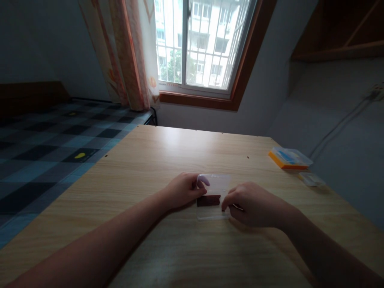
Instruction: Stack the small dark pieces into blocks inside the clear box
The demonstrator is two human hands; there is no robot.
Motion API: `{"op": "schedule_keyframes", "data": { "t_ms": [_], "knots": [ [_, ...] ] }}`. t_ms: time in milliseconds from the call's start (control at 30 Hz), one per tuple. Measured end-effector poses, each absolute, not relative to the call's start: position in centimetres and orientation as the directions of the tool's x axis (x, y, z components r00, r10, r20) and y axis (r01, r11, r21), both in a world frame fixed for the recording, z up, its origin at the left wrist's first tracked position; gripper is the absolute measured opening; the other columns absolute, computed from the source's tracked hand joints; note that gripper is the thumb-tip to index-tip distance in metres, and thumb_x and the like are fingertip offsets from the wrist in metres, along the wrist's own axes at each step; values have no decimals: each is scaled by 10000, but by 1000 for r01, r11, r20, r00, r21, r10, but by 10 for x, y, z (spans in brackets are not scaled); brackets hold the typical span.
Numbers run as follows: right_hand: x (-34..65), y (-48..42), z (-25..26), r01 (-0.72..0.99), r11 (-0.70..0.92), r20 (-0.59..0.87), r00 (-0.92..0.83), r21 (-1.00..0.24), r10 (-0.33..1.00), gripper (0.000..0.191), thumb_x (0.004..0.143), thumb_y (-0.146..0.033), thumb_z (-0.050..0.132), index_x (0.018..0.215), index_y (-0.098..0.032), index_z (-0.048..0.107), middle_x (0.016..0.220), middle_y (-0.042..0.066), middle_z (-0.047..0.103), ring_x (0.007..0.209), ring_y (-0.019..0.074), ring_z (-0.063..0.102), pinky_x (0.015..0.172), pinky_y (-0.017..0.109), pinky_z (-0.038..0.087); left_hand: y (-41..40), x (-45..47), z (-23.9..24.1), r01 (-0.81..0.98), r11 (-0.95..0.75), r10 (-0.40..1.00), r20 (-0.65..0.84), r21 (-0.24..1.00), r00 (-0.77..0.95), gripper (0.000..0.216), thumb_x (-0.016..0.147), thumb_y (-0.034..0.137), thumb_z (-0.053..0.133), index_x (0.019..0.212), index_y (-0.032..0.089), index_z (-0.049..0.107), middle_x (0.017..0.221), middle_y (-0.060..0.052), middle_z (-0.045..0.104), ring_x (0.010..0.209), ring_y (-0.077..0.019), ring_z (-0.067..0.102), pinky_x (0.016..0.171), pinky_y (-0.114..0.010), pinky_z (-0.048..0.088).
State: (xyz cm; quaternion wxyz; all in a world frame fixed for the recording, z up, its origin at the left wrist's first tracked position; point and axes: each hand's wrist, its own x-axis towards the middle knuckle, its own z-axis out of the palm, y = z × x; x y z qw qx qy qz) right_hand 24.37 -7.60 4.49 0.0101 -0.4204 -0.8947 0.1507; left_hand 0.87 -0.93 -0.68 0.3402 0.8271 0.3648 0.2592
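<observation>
A shallow clear plastic box [213, 184] sits on the wooden table in front of me. Inside it, toward the left wall, lies a row of thin dark reddish-brown pieces [208, 200], packed side by side. My left hand [188, 188] holds the box by its left side, the thumb near the pieces and a finger seen through the plastic. Over the box's right side, my right hand [246, 203] is closed in a pinch, fingertips pointing down beside the right end of the row. A tiny dark spot shows at those fingertips, too small to name.
An orange-and-clear case [289, 158] rests by the table's right edge, with a small clear container [312, 179] nearer me. A small dark speck [248, 157] lies on the table [168, 154]. Left is a bed with a checked cover [60, 132]; a window is ahead.
</observation>
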Motion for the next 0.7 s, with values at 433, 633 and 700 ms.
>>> {"op": "schedule_keyframes", "data": {
  "t_ms": [433, 633, 700],
  "knots": [
    [242, -72, 43, 753, 581, -127, -638, -310, 759, 239, 831, -178, 564, 895, -247, 783, 830, 11, 753, 718, 124, 644, 673, 223, 393, -9, 9, -7, 439, -504, 780, 173, 744, 602, 177, 784, 177, 646, 930, 184, 747, 723, 16, 689, 632, -130, 585, 598, -221, 427],
    [239, -71, 42, 793, 557, -150, -599, -247, 786, 218, 785, -174, 605, 856, -273, 785, 790, 2, 744, 706, 133, 624, 660, 235, 364, -9, 9, -6, 432, -501, 778, 172, 750, 604, 179, 785, 184, 644, 933, 180, 745, 715, 18, 684, 625, -128, 581, 592, -218, 426],
    [238, -71, 42, 809, 548, -153, -581, -214, 799, 196, 780, -182, 617, 828, -274, 783, 770, 0, 737, 679, 129, 605, 636, 238, 343, -10, 10, -4, 434, -503, 779, 173, 748, 603, 180, 781, 181, 644, 930, 177, 745, 712, 17, 683, 622, -128, 578, 589, -218, 423]
  ]
}}
